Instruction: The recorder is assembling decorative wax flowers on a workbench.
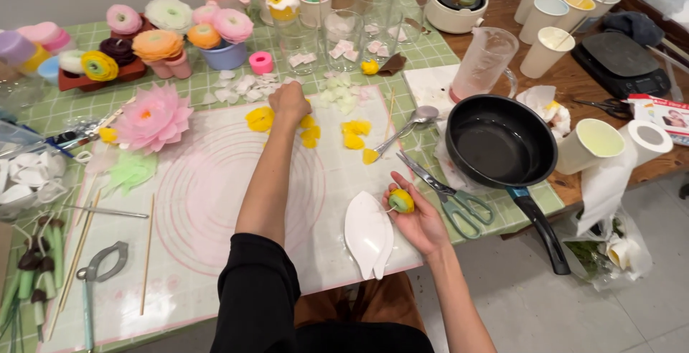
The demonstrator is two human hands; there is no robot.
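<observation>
My left hand [289, 102] reaches across the pale pink mat [215, 202] with its fingers closed down among the yellow wax petals [260, 118]; whether it grips one is hidden. My right hand [415, 217] is held palm up near the table's front edge, shut on a small yellow-green wax bud [402, 200]. A white leaf-shaped dish [367, 235] lies just left of that hand. More yellow petals [354, 133] lie to the right of my left hand.
Teal-handled scissors [448, 195] and a black frying pan [501, 142] lie right of my right hand. A spoon [409, 125], a pink wax lotus [151, 117], wax flowers [158, 44], glasses [343, 37], paper cups [549, 16], wooden skewers [148, 252] and a paper roll [646, 141] surround the mat.
</observation>
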